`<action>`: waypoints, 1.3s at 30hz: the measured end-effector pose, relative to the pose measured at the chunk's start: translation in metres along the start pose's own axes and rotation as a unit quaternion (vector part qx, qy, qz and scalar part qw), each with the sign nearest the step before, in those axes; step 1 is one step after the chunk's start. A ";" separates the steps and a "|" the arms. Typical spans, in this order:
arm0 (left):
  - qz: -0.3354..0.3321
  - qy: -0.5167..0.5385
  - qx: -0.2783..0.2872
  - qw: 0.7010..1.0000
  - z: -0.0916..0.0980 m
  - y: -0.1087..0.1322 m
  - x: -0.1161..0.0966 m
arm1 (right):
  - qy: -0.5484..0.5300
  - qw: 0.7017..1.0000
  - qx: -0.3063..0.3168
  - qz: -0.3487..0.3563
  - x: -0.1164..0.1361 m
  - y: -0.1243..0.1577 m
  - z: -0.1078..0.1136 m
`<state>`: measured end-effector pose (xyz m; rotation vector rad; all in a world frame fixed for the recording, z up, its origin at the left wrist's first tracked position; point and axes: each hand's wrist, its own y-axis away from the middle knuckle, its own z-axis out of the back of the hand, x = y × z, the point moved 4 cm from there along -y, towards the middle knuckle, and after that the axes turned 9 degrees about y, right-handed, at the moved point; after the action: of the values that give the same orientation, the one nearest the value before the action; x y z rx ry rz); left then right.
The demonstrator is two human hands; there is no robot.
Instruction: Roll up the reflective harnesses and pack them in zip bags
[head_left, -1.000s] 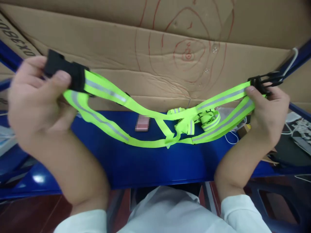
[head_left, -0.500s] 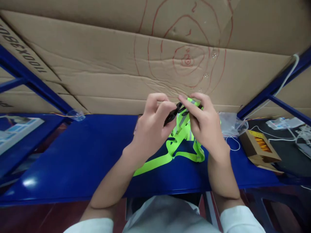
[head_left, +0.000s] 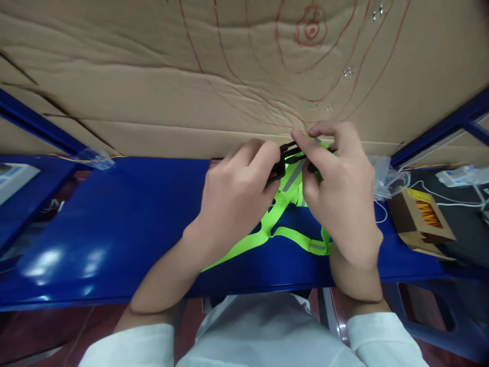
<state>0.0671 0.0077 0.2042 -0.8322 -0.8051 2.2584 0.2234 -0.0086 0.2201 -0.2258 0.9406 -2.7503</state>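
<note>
Both hands [head_left: 237, 193] [head_left: 340, 188] grip the black buckle [head_left: 280, 172] of a lime-green strap [head_left: 279, 210] (grey-striped, limp and curving).

Head-worn view, facing forward and down, near above the hands [head_left: 239, 196], cardboard [head_left: 133, 97] ahead

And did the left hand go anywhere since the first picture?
Yes, the left hand moved right and lower in the view, judged against the red rings.

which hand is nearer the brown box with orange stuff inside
Right. The right hand is to the left of the brown box; the left hand is farther left.
</note>
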 end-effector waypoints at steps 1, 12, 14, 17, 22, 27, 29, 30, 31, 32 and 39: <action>0.005 0.002 -0.006 1.000 0.000 -0.001 0.001 | -0.005 1.000 0.002 -0.007 -0.001 -0.001 -0.002; -0.029 -0.062 0.012 0.998 -0.011 0.002 -0.003 | -0.028 1.000 0.014 0.003 0.024 0.008 -0.020; -0.031 -0.061 0.022 0.997 -0.017 0.002 -0.002 | -0.039 0.999 0.029 0.004 0.026 0.008 -0.024; -0.018 -0.050 0.019 0.998 -0.021 0.001 0.002 | -0.076 0.995 0.053 0.033 0.019 0.004 -0.022; -0.033 0.005 0.003 0.999 -0.018 0.000 0.003 | -0.188 0.959 0.125 0.174 0.001 0.001 -0.007; -0.053 0.063 -0.019 0.996 -0.015 0.002 0.002 | -0.224 0.955 0.135 0.140 0.008 0.007 -0.010; -0.070 0.086 -0.016 0.994 -0.012 0.001 0.004 | -0.222 0.958 0.140 0.115 0.013 0.009 -0.009; -0.083 0.096 -0.011 0.992 -0.009 0.000 0.005 | -0.225 0.958 0.141 0.112 0.014 0.010 -0.007; -0.097 0.104 -0.008 0.990 -0.006 -0.001 0.005 | -0.230 0.957 0.137 0.114 0.013 0.009 -0.004; -0.110 0.111 -0.005 0.988 -0.002 -0.002 0.004 | -0.235 0.957 0.128 0.114 0.009 0.008 0.000; -0.155 0.148 0.052 0.975 0.017 -0.009 0.003 | -0.440 0.882 0.160 0.058 -0.021 -0.014 -0.037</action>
<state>0.0563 0.0100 0.2205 -0.8978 -0.6233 1.8323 0.2333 0.0297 0.1980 -1.1731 0.2312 -2.2158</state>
